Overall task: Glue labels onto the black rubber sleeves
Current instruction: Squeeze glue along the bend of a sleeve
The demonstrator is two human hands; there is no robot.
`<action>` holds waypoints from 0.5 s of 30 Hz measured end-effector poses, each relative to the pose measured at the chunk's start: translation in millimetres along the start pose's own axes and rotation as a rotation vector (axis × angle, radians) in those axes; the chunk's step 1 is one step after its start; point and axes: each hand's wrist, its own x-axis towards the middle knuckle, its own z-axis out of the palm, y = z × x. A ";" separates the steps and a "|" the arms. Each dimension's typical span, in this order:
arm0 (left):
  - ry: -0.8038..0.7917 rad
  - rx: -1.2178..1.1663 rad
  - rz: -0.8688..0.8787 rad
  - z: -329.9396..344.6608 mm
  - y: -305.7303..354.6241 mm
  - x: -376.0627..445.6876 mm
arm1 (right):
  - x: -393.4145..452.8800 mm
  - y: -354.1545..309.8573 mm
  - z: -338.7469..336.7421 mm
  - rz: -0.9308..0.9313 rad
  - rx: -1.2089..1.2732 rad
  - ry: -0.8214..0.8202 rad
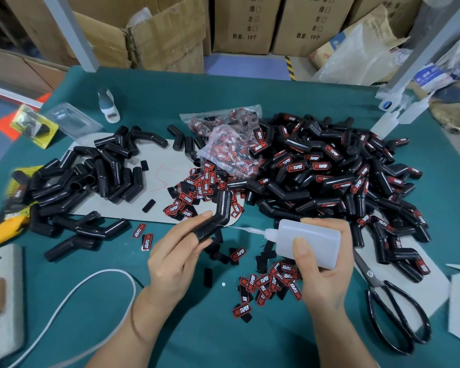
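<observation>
My left hand (177,251) holds a bent black rubber sleeve (218,215), with one finger pushed into its lower end. My right hand (323,264) grips a white glue bottle (307,241) lying sideways, its thin nozzle (246,229) pointing left at the sleeve. Red-and-black labels lie loose below the bottle (271,284) and above the sleeve (197,189). Plain sleeves are heaped at the left (91,179). A large heap of labelled sleeves (329,176) fills the right.
Black scissors (391,309) lie at the right front. A clear bag of labels (229,144) sits mid-table. A yellow knife (3,229), a white cable (72,301) and a grey block (3,296) are at the left. Another glue bottle (108,104) stands behind, with cardboard boxes (168,35) beyond the green table (149,91).
</observation>
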 end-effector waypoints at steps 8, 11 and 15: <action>-0.003 -0.017 -0.003 0.3 -1.5 -0.5 | -1.3 -0.8 0.5 -0.001 0.003 -0.021; -0.009 -0.029 0.000 0.8 -3.1 -1.2 | -2.1 -1.0 2.1 0.005 -0.003 -0.038; -0.011 -0.024 0.009 1.6 -4.0 -1.5 | -3.8 -0.7 2.3 0.010 -0.009 -0.051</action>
